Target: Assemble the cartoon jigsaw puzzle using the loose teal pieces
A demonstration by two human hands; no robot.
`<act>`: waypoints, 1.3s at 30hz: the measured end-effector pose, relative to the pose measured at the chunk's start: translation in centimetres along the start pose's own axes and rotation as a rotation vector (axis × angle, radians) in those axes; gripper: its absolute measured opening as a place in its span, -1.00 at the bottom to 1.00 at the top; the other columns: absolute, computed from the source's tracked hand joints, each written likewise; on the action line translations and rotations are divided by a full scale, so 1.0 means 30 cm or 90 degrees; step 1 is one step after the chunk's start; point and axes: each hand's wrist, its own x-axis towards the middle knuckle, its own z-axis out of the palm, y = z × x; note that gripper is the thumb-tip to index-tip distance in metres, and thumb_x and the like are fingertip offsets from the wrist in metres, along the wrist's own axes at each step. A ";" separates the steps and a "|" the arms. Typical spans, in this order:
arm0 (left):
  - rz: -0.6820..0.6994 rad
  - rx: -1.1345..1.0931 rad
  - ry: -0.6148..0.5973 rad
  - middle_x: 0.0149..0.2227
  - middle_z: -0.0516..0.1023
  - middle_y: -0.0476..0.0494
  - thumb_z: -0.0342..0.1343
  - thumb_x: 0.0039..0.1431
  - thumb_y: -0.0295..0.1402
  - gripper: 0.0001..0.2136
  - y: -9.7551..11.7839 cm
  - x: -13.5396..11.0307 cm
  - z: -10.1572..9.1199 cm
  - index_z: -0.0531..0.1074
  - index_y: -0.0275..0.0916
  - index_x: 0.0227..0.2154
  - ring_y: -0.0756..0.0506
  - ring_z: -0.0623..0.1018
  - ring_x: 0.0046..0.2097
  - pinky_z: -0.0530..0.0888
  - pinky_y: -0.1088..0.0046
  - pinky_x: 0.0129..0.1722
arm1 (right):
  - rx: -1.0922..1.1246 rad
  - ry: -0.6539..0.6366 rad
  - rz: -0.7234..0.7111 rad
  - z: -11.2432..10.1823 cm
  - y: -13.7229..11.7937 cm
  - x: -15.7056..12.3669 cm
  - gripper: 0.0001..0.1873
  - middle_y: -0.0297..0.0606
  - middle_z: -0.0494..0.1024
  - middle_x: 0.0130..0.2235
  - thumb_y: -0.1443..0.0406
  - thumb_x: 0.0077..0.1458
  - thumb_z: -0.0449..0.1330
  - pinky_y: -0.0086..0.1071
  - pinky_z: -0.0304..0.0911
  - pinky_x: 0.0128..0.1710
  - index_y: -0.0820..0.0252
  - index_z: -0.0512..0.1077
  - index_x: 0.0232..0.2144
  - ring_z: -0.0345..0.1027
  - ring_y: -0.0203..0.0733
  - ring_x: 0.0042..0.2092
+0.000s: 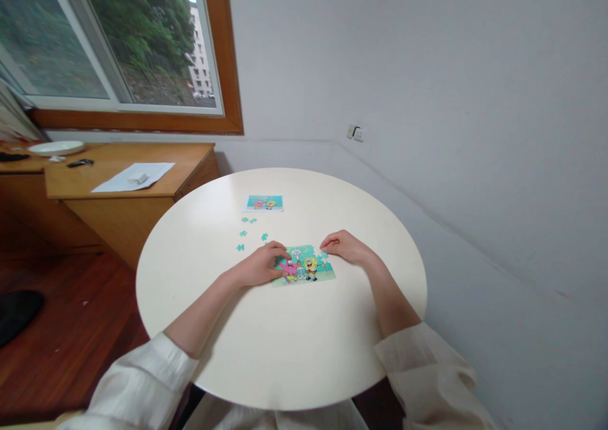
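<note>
A small cartoon jigsaw puzzle (306,266), partly put together, lies in the middle of a round white table (285,354). My left hand (262,264) rests on the puzzle's left edge with its fingers curled and pressed down on it. My right hand (344,246) sits at the puzzle's upper right corner, fingertips pinched together on a spot there; what they hold is too small to see. Several loose teal pieces (247,233) lie just beyond my left hand. A reference picture card (264,202) lies farther back.
A wooden desk (123,192) stands to the left under a window, with a sheet of paper (133,177), a white plate (56,147) and a small dark object on it. Grey walls close in behind and to the right. Wooden floor lies at the left.
</note>
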 end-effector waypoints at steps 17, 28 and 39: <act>-0.002 -0.012 0.000 -0.10 0.33 -0.23 0.12 -0.02 -0.28 -0.72 0.005 -0.001 -0.001 0.42 -0.26 -0.22 -0.10 0.40 -0.09 0.33 0.33 -0.02 | -0.030 0.033 -0.028 0.006 0.011 0.009 -0.89 -0.34 0.42 -0.62 0.34 -0.23 0.20 -0.48 0.10 -0.49 0.31 0.46 -0.56 0.22 -0.36 -0.52; 0.004 -0.010 0.005 -0.09 0.34 -0.23 0.12 -0.02 -0.25 -0.71 -0.001 0.000 0.002 0.42 -0.24 -0.21 -0.11 0.40 -0.10 0.34 0.34 -0.04 | -0.070 0.058 -0.056 0.009 0.039 0.027 -0.85 -0.32 0.45 -0.59 0.31 -0.21 0.18 -0.48 0.12 -0.47 0.30 0.48 -0.53 0.25 -0.34 -0.49; 0.000 -0.005 0.000 -0.09 0.34 -0.24 0.12 -0.02 -0.26 -0.71 0.006 0.000 -0.002 0.43 -0.24 -0.21 -0.11 0.41 -0.11 0.34 0.33 -0.03 | -0.080 0.063 -0.050 0.006 0.040 0.028 -0.83 -0.31 0.45 -0.59 0.29 -0.22 0.19 -0.47 0.13 -0.48 0.31 0.48 -0.52 0.25 -0.33 -0.50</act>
